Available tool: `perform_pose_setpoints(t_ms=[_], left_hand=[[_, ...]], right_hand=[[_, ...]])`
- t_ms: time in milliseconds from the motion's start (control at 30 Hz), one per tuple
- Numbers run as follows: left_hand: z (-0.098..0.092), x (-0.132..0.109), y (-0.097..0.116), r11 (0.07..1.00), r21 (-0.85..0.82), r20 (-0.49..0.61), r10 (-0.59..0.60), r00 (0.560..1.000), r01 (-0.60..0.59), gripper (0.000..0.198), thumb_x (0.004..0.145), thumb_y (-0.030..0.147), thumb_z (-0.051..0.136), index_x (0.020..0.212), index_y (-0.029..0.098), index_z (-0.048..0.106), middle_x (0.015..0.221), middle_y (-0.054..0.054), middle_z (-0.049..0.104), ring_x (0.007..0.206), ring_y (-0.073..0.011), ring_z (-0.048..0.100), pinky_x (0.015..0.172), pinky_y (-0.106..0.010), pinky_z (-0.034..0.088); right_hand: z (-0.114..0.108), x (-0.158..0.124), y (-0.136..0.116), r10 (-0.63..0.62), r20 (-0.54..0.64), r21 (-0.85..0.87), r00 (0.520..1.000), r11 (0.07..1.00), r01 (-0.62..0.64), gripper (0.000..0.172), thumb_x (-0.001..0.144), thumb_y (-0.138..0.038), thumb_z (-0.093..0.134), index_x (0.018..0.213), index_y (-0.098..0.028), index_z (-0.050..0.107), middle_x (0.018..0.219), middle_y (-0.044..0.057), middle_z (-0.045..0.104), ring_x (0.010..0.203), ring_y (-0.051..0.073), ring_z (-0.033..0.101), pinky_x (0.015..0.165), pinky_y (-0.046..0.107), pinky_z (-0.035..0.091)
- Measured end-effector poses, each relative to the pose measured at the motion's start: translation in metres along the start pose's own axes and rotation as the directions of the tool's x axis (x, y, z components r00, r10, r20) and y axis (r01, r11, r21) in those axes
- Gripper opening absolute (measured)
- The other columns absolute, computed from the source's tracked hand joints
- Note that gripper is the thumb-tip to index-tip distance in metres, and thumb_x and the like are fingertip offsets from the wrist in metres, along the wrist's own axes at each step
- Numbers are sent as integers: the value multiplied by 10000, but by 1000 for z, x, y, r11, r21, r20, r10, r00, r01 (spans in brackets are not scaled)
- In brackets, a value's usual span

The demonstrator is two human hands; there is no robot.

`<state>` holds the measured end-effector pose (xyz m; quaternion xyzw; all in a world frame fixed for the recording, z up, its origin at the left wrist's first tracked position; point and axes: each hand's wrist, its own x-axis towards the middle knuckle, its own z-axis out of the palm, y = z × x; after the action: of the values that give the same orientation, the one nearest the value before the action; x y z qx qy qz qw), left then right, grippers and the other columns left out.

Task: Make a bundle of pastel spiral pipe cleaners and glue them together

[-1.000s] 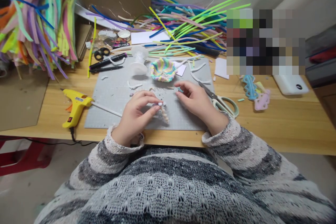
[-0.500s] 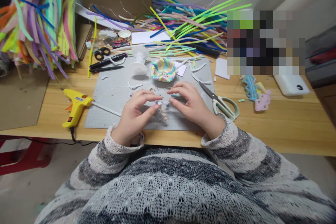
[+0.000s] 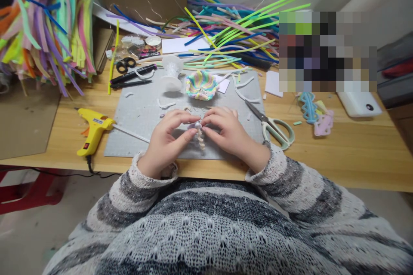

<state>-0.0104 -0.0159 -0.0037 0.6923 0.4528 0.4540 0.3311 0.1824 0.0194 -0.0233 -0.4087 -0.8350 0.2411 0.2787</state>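
Between my fingertips, over the grey cutting mat (image 3: 125, 142), is a small pipe-cleaner piece (image 3: 200, 141), pale lilac at the top with a wavy beige strand hanging down. My left hand (image 3: 167, 135) pinches its lilac top with thumb and forefinger. From the other side, my right hand (image 3: 227, 131) closes thumb and fingers on the same piece; its exact grip is partly hidden. Beyond my hands sits a ruffled pastel pipe-cleaner flower shape (image 3: 201, 86), beside a spool of clear thread (image 3: 171, 73). White pipe-cleaner offcuts (image 3: 166, 104) lie on the mat.
A yellow glue gun (image 3: 92, 131) lies at left, its glue stick reaching onto the mat. Scissors (image 3: 277, 129) rest at the mat's right edge. Markers (image 3: 132, 75), small black scissors (image 3: 125, 65) and heaped pipe cleaners (image 3: 232, 30) lie behind. At right is a white phone (image 3: 358, 101).
My right hand has moved left, and its fingers have closed in on the small piece. My left hand keeps its pinch in nearly the same place.
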Motion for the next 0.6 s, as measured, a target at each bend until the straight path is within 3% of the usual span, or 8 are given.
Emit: perform_pose_setpoints(t_ms=[200,600], left_hand=[[0,-1,-3,998,-39,-3,-59,998,58,283,859,286,649,1136,235,670,1009,-55,677,968,-183,586,898,-343,437],[-3,-4,-9,986,-139,-33,-97,995,92,326,889,302,610,1211,259,642,1061,-56,647,1002,-187,576,918,-345,411]], right_hand=[[-1,1,-1,20,-4,11,1000,1000,-20,66,884,-232,589,872,-227,654,1019,37,683,1016,221,575,865,375,293],[0,2,-1,31,3,66,1000,997,-31,137,876,-249,610,1004,-217,647,1062,51,686,1049,230,588,908,394,320]])
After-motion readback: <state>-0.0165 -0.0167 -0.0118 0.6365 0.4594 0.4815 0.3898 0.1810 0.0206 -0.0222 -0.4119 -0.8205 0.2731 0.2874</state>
